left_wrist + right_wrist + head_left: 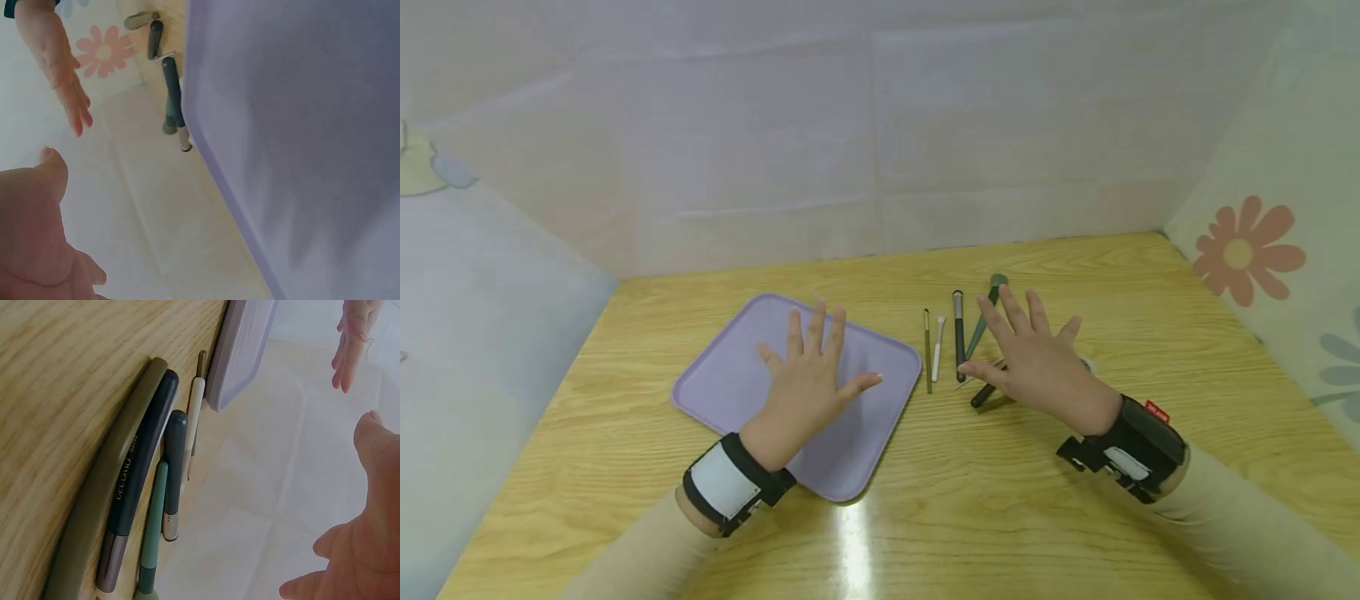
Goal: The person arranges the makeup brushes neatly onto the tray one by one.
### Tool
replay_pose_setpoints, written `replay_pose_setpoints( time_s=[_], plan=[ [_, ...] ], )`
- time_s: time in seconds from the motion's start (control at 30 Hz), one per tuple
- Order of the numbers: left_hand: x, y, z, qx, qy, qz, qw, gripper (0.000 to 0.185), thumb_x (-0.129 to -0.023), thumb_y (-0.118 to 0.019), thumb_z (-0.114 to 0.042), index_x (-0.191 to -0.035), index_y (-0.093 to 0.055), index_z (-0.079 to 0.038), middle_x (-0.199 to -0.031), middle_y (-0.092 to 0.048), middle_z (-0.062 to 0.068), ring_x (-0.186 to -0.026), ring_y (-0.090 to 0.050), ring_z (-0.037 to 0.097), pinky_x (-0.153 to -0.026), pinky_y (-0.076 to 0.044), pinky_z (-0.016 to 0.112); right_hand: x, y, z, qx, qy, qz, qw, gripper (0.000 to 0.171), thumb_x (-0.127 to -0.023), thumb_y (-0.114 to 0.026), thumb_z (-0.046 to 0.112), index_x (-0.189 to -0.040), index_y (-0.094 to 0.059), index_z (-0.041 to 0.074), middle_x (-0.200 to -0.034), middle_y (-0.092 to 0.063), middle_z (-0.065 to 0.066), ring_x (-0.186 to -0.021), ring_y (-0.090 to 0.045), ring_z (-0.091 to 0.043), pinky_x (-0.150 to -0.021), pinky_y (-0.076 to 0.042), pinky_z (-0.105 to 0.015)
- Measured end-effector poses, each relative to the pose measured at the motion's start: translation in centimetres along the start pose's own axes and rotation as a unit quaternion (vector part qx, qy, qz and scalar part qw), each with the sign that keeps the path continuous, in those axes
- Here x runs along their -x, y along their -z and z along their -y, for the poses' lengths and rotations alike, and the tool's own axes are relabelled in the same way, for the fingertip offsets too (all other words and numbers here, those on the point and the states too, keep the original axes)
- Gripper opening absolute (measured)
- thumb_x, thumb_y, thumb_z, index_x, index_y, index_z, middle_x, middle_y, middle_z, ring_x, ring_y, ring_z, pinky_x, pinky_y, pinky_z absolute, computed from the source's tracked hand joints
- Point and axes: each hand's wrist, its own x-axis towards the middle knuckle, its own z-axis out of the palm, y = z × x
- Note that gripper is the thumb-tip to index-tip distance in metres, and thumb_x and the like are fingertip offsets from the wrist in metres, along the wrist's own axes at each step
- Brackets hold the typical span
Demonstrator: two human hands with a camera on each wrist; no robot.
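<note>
Lilac tray (850,433) sits just beside loose brushes (959,342) toward the counter (947,508)'s far edge; left hand (801,387) and right hand (1048,371) spread, empty; bumping the tray could roll them.

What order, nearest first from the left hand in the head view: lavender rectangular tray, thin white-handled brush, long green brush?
1. Lavender rectangular tray: beneath the left hand.
2. Thin white-handled brush: just right of the tray.
3. Long green brush: farther right, near the right hand.

On the black brush (145,453), left of centre in the right wrist view, letters ending "COMO" are readable (the red tag (1157,412), at head view's right, is too small).
</note>
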Motion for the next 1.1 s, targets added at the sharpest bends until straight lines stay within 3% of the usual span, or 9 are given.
replay_pose_setpoints(
  time_s=[0.27, 0.7, 1.1],
  plan=[
    [0.1, -0.9, 0.5, -0.005, -0.017, -0.015, 0.9997, 0.093, -0.090, -0.049, -0.063, -0.155, -0.014, -0.006, -0.159, -0.005, 0.021, -0.141, 0.001, 0.050, -0.095, -0.010, 0.081, 0.1, -0.4, -0.6, 0.005, 0.001, -0.002, 1.000, 0.091, -0.092, -0.049, 0.060, -0.156, -0.010, 0.009, -0.157, -0.007, -0.028, -0.139, -0.001, -0.055, -0.089, -0.003, -0.085],
    [-0.1, -2.1, 4.0, 0.003, 0.055, -0.016, 0.9983, 0.090, -0.093, -0.049, -0.060, -0.153, -0.018, 0.000, -0.157, -0.011, 0.026, -0.142, 0.001, 0.049, -0.103, -0.014, 0.073, 0.3, -0.8, -1.1, 0.010, 0.000, -0.017, 1.000, 0.087, -0.093, -0.051, 0.058, -0.155, -0.017, 0.006, -0.157, -0.009, -0.028, -0.138, -0.006, -0.057, -0.088, -0.004, -0.086],
    [0.5, -2.8, 6.6, 0.016, 0.089, -0.022, 0.9957, 0.088, -0.095, -0.048, -0.056, -0.152, -0.017, 0.003, -0.156, -0.010, 0.029, -0.140, 0.001, 0.052, -0.101, -0.012, 0.076, 0.6, -1.1, -1.5, 0.006, -0.021, -0.009, 1.000, 0.089, -0.093, -0.048, 0.061, -0.154, -0.018, 0.004, -0.157, -0.009, -0.028, -0.138, -0.006, -0.057, -0.089, -0.003, -0.085]
  ],
)
